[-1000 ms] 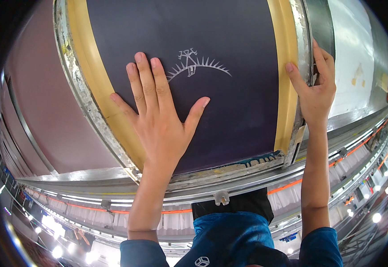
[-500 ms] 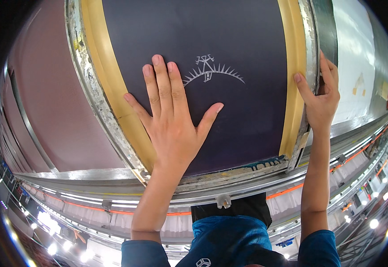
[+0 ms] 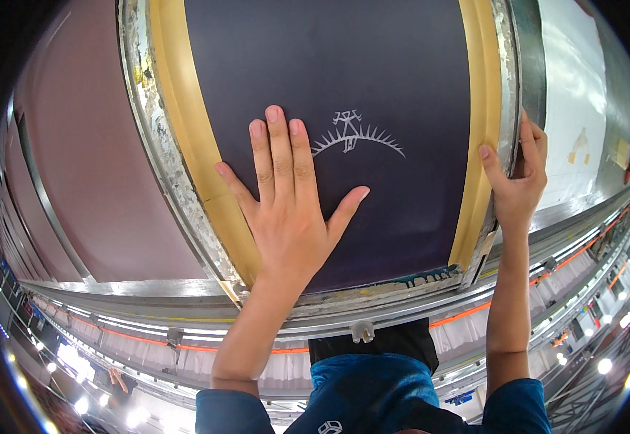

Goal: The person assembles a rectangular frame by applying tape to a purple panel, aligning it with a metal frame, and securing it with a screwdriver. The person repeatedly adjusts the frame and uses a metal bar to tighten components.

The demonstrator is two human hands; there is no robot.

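Dark mesh screen (image 3: 373, 87) in a metal frame (image 3: 507, 94), both hands on it.

Left hand (image 3: 290, 217) lies flat and spread wide on the mesh, fingers just left of the white sunburst mark (image 3: 355, 136). Right hand (image 3: 517, 181) clamps the frame's right rail, thumb on the yellow tape (image 3: 478, 94). Frame's long axis runs away from the person, so the right hand is nearer that rail.
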